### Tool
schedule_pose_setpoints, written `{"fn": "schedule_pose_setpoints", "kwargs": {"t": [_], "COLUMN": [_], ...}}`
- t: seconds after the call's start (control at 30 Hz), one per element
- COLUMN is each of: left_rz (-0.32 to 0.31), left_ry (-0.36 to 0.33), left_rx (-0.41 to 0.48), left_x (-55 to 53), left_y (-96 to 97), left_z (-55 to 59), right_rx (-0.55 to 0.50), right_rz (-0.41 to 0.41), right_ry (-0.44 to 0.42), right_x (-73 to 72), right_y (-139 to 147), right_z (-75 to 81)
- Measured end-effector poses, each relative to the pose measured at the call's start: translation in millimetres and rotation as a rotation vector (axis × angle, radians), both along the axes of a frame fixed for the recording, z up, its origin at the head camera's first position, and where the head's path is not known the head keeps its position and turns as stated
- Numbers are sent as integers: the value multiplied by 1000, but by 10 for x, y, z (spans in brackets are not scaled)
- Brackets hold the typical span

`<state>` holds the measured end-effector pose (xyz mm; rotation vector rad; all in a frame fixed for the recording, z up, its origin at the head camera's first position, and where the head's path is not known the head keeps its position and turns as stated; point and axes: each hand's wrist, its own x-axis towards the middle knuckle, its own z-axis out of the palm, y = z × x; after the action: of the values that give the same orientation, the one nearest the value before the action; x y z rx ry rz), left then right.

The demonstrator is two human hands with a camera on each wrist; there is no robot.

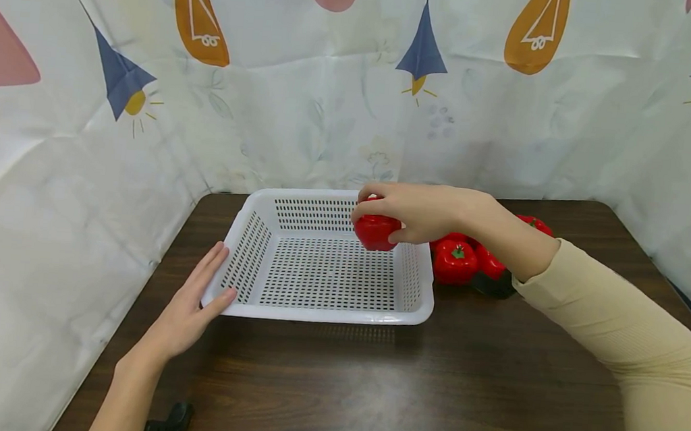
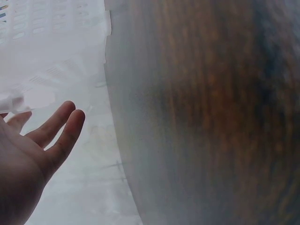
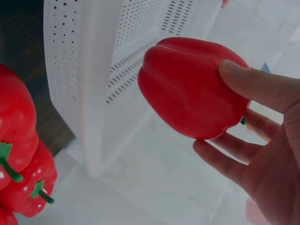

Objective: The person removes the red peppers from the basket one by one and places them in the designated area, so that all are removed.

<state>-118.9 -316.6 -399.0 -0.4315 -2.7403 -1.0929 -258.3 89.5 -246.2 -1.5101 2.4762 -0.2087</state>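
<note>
My right hand (image 1: 421, 211) grips a red bell pepper (image 1: 376, 233) over the right part of a white plastic basket (image 1: 325, 317). In the right wrist view the thumb lies along one side of the pepper (image 3: 192, 89) and the fingers curl round its stem end. My left hand (image 1: 188, 311) rests at the basket's left rim, its fingers fairly straight and the thumb at the front corner. The left wrist view shows those fingers (image 2: 65, 133) spread beside the basket's pale wall. No pepper shows inside the basket.
More red bell peppers (image 1: 455, 262) sit together right of the basket, partly hidden by my right forearm. A dark green thing (image 1: 492, 286) lies at their front. The brown table (image 1: 380, 394) meets a patterned white curtain (image 1: 304, 117) at the back.
</note>
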Motion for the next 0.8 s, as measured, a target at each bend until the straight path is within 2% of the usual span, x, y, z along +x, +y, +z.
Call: {"fn": "schedule_pose_setpoints", "kwargs": {"t": [0.27, 0.5, 0.8], "left_rz": [-2, 4, 4], "left_ry": [1, -6, 3], "left_rx": [1, -2, -2], "left_x": [3, 0, 13], "left_y": [5, 8, 16], "left_z": [0, 11, 16], "right_rx": [19, -26, -93], "right_rz": [-14, -16, -13], "right_ry": [4, -11, 33], "right_x": [47, 95, 174], "right_y": [100, 234, 500], "right_z": [11, 42, 94]}}
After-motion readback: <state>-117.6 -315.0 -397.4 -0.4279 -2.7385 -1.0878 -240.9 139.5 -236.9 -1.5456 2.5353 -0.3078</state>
